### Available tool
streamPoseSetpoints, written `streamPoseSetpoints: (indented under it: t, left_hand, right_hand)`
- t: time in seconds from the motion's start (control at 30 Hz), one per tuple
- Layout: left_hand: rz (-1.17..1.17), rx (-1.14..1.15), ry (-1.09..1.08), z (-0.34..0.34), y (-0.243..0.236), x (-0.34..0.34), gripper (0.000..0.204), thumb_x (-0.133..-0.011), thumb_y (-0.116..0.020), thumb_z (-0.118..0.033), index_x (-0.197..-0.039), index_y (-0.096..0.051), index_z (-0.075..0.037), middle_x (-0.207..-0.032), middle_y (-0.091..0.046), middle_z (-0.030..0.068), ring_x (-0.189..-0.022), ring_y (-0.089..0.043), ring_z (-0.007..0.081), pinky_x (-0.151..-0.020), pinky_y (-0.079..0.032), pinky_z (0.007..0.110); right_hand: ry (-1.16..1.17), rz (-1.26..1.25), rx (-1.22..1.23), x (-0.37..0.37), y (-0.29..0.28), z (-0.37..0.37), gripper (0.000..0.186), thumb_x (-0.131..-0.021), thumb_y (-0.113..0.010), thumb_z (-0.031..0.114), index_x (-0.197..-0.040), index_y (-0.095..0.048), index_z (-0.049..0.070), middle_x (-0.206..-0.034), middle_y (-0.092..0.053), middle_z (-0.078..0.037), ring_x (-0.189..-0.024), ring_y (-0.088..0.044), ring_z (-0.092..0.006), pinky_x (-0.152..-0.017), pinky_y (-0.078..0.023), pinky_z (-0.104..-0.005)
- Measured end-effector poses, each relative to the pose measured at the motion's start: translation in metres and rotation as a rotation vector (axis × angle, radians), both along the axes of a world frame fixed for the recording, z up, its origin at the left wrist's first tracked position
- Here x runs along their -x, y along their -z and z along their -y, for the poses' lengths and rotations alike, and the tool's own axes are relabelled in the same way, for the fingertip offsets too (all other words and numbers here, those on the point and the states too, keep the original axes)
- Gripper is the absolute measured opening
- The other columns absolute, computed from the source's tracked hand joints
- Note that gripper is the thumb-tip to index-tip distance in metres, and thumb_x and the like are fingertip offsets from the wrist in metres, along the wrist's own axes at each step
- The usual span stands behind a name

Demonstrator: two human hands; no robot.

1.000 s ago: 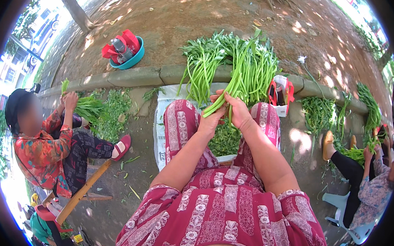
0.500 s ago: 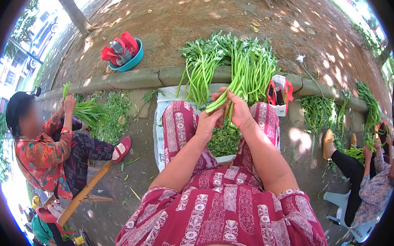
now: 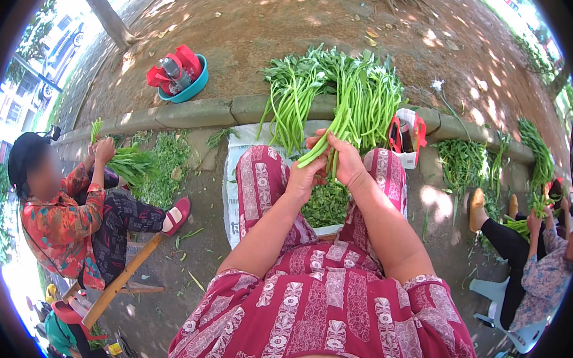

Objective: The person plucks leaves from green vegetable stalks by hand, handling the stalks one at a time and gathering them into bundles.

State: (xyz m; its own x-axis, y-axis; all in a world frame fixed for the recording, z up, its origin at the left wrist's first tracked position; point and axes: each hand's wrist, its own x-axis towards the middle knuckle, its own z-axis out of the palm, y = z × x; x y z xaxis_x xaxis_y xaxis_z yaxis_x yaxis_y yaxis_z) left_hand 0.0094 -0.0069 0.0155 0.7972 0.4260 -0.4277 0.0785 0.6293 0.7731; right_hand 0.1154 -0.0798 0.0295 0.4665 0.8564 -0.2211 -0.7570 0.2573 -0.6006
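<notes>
We see two bare hands meeting over the wearer's lap, both closed on the same bunch of green stems [image 3: 312,154], which slants between the wearer's knees and the leafy heap in front. The left hand [image 3: 304,179] has its grip shut around the stems near their pale cut ends, which poke out toward the left knee; the right hand [image 3: 348,163] pinches the bunch a little farther up, its thumb lying along the stems. A few short ends hang down between the two palms. Just beyond the hands we find a big heap of leafy greens [image 3: 376,101] draped over the stone curb [image 3: 197,114], stems toward the wearer and leaves on the far side — we cannot tell where the held bunch ends and the heap begins. Below the hands, between the knees, lie loose green leaves [image 3: 329,206], and a white sheet [image 3: 230,157] shows beside the left leg. Near the right knee stands a white and red bag [image 3: 407,135]. Beyond the curb, on bare soil, a teal basin [image 3: 199,88] holds red bags [image 3: 190,60] and a grey bottle [image 3: 173,68]. To the left, a co-worker in an orange patterned shirt [image 3: 58,227] handles greens too — and at the far right another person [image 3: 546,276] does likewise.
</notes>
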Motion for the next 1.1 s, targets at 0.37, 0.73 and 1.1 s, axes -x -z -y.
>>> streamPoseSetpoints:
  t: [0.37,0.73,1.1]
  left_hand:
    - [0.093,-0.035,-0.019,0.002,0.008,0.002,0.015,-0.075,-0.059,-0.004,-0.089,-0.059,-0.004,-0.077,-0.059,0.0039,-0.061,-0.056,0.0148,-0.051,-0.047,0.028]
    - [0.071,-0.437,0.085,0.009,0.009,0.012,0.012,-0.078,-0.060,-0.005,-0.089,-0.061,0.000,-0.071,-0.057,0.0021,-0.059,-0.053,0.0098,-0.052,-0.045,0.023]
    - [0.171,-1.170,0.035,0.010,0.007,0.010,0.009,-0.077,-0.058,-0.002,-0.084,-0.059,0.003,-0.077,-0.056,0.0102,-0.066,-0.055,0.0198,-0.059,-0.043,0.028]
  right_hand:
    - [0.023,-0.092,-0.027,-0.002,-0.004,0.002,0.026,-0.094,-0.041,0.025,-0.108,-0.050,0.005,-0.100,-0.060,-0.016,-0.094,-0.058,-0.0276,-0.082,-0.049,-0.0424]
    - [0.154,-0.137,-0.040,-0.010,-0.001,0.005,0.030,-0.095,-0.037,0.028,-0.112,-0.048,0.006,-0.103,-0.059,-0.016,-0.096,-0.058,-0.0274,-0.083,-0.050,-0.0438]
    - [0.130,-0.080,0.023,-0.007,0.000,0.003,0.029,-0.095,-0.038,0.026,-0.112,-0.048,0.006,-0.101,-0.060,-0.015,-0.094,-0.058,-0.0267,-0.082,-0.048,-0.0400]
